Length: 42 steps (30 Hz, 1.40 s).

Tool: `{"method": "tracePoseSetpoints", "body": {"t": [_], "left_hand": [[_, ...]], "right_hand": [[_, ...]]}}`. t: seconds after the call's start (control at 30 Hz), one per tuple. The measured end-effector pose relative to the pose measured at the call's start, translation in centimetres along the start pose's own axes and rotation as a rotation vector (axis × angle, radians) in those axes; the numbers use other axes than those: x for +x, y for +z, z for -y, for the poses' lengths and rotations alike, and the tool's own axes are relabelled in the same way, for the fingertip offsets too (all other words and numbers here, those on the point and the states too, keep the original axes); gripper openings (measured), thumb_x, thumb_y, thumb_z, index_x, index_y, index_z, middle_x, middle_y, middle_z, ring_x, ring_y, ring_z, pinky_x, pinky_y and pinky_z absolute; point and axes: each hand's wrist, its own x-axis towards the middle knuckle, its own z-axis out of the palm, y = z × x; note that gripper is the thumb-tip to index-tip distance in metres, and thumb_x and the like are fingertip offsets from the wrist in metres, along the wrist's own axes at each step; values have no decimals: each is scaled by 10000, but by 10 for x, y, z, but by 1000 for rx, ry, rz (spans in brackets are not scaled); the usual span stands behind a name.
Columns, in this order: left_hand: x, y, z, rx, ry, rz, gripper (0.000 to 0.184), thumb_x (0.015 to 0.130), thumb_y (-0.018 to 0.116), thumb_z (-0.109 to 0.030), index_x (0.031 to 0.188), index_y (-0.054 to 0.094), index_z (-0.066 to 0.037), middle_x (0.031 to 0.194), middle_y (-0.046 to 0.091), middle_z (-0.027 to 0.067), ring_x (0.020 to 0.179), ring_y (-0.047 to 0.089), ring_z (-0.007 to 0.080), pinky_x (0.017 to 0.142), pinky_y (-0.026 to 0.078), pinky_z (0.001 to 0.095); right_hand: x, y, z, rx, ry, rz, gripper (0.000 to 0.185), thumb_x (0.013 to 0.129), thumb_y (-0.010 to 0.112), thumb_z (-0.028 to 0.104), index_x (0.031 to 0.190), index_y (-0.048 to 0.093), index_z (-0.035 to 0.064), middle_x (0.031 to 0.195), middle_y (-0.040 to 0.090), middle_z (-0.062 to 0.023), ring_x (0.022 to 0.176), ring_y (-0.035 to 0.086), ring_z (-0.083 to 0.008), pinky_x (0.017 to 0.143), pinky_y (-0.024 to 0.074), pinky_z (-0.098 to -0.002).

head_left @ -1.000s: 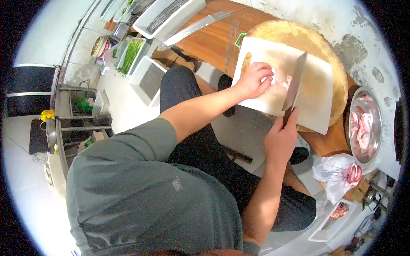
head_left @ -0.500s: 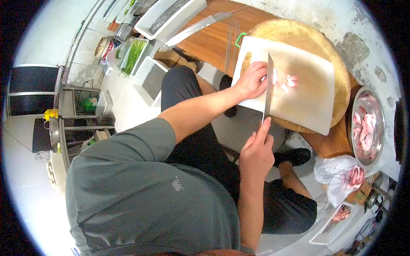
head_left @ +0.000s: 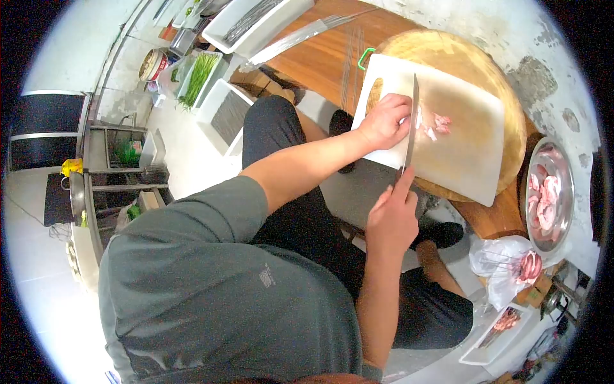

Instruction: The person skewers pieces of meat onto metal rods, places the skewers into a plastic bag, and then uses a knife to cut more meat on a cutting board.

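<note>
On the white cutting board (head_left: 464,160), left of center, small pale-pink meat pieces (head_left: 438,123) sit just right of the knife (head_left: 412,121). Right hand (head_left: 393,217) grips the knife handle, fingers wrapped; blade points to the far side, seen nearly edge-on. Can't tell if it touches the board. Left hand (head_left: 387,123) is at the board's left part, fingers curled, tips right beside the blade; can't tell whether they pinch meat, blade blocks the view. Board lies on a round wooden block (head_left: 513,137), block on a brown wooden table (head_left: 316,57). Right of the block: metal bowl (head_left: 566,195) with more meat. Nearer, below the bowl: plastic bag (head_left: 492,262). Far left: green stems (head_left: 199,78) in a white tray.
</note>
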Motion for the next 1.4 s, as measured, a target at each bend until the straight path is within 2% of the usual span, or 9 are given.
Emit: {"method": "tracePoseSetpoints", "body": {"t": [0.2, 0.33, 0.43, 0.53, 0.67, 0.77, 0.9, 1.2, 1.4], "left_hand": [[-1, 2, 2, 40, 22, -10, 135, 805, 661, -71, 928, 653, -16, 1051, 627, 136, 1027, 578, 352, 921, 479, 430], [4, 1, -3, -14, 50, -51, 129, 798, 665, -71, 919, 652, -25, 1023, 630, 127, 1010, 582, 347, 909, 478, 427], [4, 1, 0, -25, 55, -69, 124, 798, 666, -68, 916, 650, -30, 1018, 632, 124, 1004, 584, 345, 906, 480, 426], [1, 0, 0, -39, 25, -66, 122, 806, 662, -65, 921, 646, -29, 1023, 632, 130, 1011, 588, 348, 911, 482, 424], [2, 0, -1, -51, 4, -53, 142, 817, 655, -66, 953, 645, -26, 1039, 632, 142, 1034, 589, 353, 925, 480, 424], [2, -1, -2, -60, -8, -48, 171, 820, 652, -66, 985, 647, -23, 1051, 632, 143, 1044, 588, 354, 932, 478, 425], [1, -3, -2, -45, -10, -25, 197, 854, 621, -86, 1043, 635, -29, 1096, 638, 162, 1063, 598, 360, 950, 477, 438], [2, 0, 0, -8, 66, -33, 192, 851, 608, -73, 1026, 673, -25, 1065, 642, 163, 1042, 603, 365, 926, 485, 446], [1, 0, 1, -39, -46, 22, 177, 834, 624, -74, 1000, 652, -21, 1077, 619, 148, 1069, 565, 358, 948, 464, 435]], "right_hand": [[31, 5, 5, 3, -43, -37, 588, 969, 556, 229, 1506, 332, 149, 1032, 622, -203, 799, 666, -425, 687, 560, -521], [49, 9, -5, -5, -105, -93, 588, 982, 556, 236, 1501, 324, 86, 1028, 649, -222, 806, 694, -403, 642, 587, -482], [53, -1, -10, 264, -23, -69, 534, 986, 521, 196, 1460, 396, -15, 1168, 632, -280, 1017, 633, -460, 861, 508, -501], [54, -11, -16, 461, 72, -168, 531, 979, 526, 176, 1423, 413, -92, 1225, 611, -318, 1112, 600, -465, 936, 478, -466], [41, -26, -21, 433, 51, -116, 528, 980, 530, 181, 1446, 417, -39, 1244, 600, -318, 1130, 593, -465, 948, 479, -454], [25, -11, -26, 260, -66, -128, 551, 985, 544, 196, 1481, 367, 33, 1102, 649, -286, 957, 655, -458, 809, 537, -520], [2, -7, -16, 119, -23, -50, 603, 977, 563, 230, 1505, 321, 66, 1001, 639, -197, 809, 688, -400, 641, 586, -482], [22, -10, -16, 215, 12, 49, 565, 984, 538, 210, 1480, 334, 33, 1013, 653, -271, 856, 661, -472, 732, 555, -535], [67, -35, -5, 316, 70, 72, 472, 998, 482, 169, 1428, 409, -12, 1202, 619, -306, 1102, 588, -482, 916, 482, -513]]}}
